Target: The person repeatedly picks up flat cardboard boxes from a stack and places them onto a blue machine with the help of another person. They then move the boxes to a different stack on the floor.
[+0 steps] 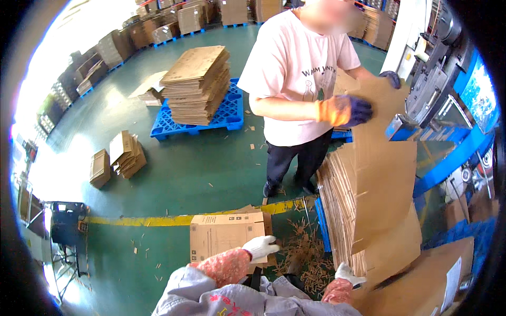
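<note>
My left hand point(261, 247), in a white glove, has its fingers stretched out and apart beside the right edge of a flattened brown carton point(226, 234). More cardboard lies beneath that carton. My right hand point(349, 275), also gloved in white, is at the near edge of a tall stack of flat cardboard sheets point(337, 205); its fingers point right, and whether they touch the cardboard is unclear. Across the stack, a co-worker's orange-and-dark gloved hand point(350, 110) rests against a large upright cardboard sheet point(385, 184). The co-worker's other gloved hand point(391, 79) is at that sheet's top.
A blue machine point(448, 158) stands on the right. Cardboard scraps point(305, 258) litter the floor between my hands. Beyond a yellow floor line point(147, 221), a blue pallet point(232, 118) bears stacked cardboard point(195, 84). Smaller carton bundles point(126, 152) sit on the left; a dark stand point(66, 226) is nearer.
</note>
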`<state>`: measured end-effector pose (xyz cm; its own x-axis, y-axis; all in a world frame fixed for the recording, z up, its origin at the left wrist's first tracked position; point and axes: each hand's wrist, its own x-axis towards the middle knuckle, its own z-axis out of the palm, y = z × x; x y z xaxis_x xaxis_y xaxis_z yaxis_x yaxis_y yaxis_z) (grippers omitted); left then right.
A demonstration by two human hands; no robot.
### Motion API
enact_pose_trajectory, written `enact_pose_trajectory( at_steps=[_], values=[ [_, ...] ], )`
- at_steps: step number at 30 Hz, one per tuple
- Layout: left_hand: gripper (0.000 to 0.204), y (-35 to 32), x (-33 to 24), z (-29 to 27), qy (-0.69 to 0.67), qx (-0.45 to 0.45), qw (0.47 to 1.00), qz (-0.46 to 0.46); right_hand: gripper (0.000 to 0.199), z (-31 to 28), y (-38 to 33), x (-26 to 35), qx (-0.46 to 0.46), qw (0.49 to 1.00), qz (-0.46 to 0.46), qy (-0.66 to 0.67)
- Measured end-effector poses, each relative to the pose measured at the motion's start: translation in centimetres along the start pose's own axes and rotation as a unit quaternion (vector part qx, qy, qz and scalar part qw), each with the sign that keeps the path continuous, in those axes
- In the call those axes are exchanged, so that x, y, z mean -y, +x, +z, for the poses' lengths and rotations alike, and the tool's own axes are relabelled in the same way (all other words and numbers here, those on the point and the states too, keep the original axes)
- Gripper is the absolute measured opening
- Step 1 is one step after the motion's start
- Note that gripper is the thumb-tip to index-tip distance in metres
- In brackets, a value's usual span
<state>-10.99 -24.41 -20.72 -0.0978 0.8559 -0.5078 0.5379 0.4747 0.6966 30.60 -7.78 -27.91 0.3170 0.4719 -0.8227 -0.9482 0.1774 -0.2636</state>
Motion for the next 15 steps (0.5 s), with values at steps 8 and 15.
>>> enact_pose_trajectory(
  at_steps=[8,15],
  values=[
    [0.060,2.4,-18.9,-0.9,0.008,-0.043,0.997,0.056,0.104,6.9,7.1,5.2,0.054,0.967,0.003,-0.247],
    [0.068,3.2,-25.1,2.9,0.057,-0.037,0.993,0.093,0.076,4.2,7.8,5.7,0.090,0.928,0.125,-0.340]
  ],
)
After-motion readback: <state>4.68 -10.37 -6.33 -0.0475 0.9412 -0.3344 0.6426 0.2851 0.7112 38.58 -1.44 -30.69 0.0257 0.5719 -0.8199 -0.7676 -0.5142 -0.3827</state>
